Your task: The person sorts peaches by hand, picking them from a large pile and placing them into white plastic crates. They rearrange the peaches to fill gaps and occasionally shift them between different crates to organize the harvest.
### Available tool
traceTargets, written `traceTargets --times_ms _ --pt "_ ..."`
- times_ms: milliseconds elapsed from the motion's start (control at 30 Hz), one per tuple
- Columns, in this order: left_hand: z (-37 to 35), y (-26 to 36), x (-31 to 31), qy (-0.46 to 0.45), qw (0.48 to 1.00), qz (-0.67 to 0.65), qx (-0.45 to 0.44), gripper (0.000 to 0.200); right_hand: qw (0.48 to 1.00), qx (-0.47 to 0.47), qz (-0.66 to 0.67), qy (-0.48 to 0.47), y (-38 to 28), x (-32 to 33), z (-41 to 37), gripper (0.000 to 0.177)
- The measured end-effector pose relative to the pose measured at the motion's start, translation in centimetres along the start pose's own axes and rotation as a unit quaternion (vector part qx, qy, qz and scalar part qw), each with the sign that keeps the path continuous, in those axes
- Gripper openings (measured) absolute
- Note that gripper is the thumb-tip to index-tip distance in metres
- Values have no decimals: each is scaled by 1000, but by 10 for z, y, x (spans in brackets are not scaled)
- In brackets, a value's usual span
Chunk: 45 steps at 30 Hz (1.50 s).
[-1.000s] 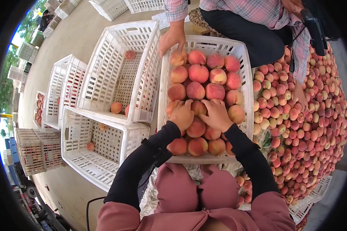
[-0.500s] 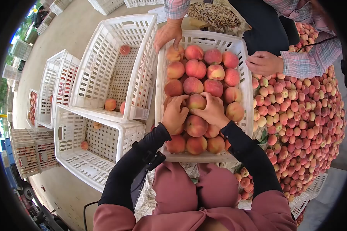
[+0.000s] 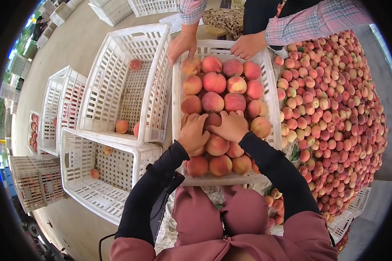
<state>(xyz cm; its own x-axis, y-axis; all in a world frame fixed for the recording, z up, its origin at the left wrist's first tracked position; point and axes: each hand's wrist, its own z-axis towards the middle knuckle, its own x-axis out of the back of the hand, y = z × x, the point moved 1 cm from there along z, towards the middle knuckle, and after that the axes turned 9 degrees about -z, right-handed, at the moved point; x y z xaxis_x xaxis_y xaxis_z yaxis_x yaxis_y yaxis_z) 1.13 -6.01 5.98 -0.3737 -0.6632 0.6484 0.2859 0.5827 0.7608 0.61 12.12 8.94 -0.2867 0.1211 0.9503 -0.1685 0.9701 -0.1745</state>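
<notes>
A white plastic crate [image 3: 271, 98] in front of me holds rows of red and yellow peaches. Toward its middle, a dark red peach [image 3: 213, 120] sits between my two hands, partly covered by them. My left hand [image 3: 193, 133] curls around its left side, thumb against it. From the other side my right hand [image 3: 230, 126] presses on the same peach, fingers bent down among its neighbours. Nearer to me another peach [image 3: 217, 145] lies just below my hands. What my fingertips touch underneath is hidden.
Another person's hands [image 3: 181, 46] rest on the far part of the crate. On the left stand two white crates, one [image 3: 135, 98] behind the other [image 3: 113, 167], each with a few peaches. A large heap of peaches [image 3: 335, 117] spreads on the right.
The peach between my hands has sunk lower among the others, with my hands over it. The other person's right-side hand has moved from beside the crate onto its far rim.
</notes>
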Motion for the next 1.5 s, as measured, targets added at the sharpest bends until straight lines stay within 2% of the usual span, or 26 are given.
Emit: traceTargets --times_ms 67,133,167,200,267,333,400,500,633,700,733,833,1000,1067,1267,1433,1500 --pt "-8 6 0 6 999 17 -29 65 1000 9 -1 -17 -3 1 1 65" --pt "-14 12 -8 4 1000 22 -13 71 998 -52 14 -20 -3 2 -1 69" --pt "-17 15 -12 34 998 47 -22 76 998 -45 27 -35 0 0 0 79" --pt "-19 18 -12 65 995 72 -28 82 998 -46 29 -35 4 -1 3 79" --pt "-21 24 -9 69 995 68 -17 83 981 -104 144 -75 12 -2 8 87" --pt "-20 27 -8 75 995 65 -7 84 975 -94 181 -88 19 -6 8 93" --pt "-17 22 -15 104 990 89 -15 82 991 -52 111 -60 20 -12 9 93" --pt "-9 20 -23 128 991 31 20 78 989 -55 128 -55 20 -13 8 86" --pt "-7 19 -21 135 990 38 16 72 987 -58 123 -79 20 -15 4 83" --pt "-8 15 -22 141 990 10 1 69 987 14 154 37 23 -19 -11 78" --pt "-9 14 -22 140 990 11 5 69 987 15 156 34 22 -15 -22 78" --pt "-8 14 -25 152 988 8 2 67 984 108 53 128 19 -9 -56 72" --pt "-5 14 -24 156 988 12 3 64 988 100 78 84 -3 -16 -69 60" --pt "-3 15 -23 160 987 31 -4 62 980 122 19 158 -2 -20 -72 58" --pt "-1 17 -21 156 986 52 13 62 974 107 9 201 -4 -30 -72 58" --pt "-5 8 -16 143 988 56 30 62 978 89 -4 188 -12 -40 -62 61" --pt "-17 12 -10 161 985 67 -11 64 978 84 -1 190 -11 -35 -65 61"
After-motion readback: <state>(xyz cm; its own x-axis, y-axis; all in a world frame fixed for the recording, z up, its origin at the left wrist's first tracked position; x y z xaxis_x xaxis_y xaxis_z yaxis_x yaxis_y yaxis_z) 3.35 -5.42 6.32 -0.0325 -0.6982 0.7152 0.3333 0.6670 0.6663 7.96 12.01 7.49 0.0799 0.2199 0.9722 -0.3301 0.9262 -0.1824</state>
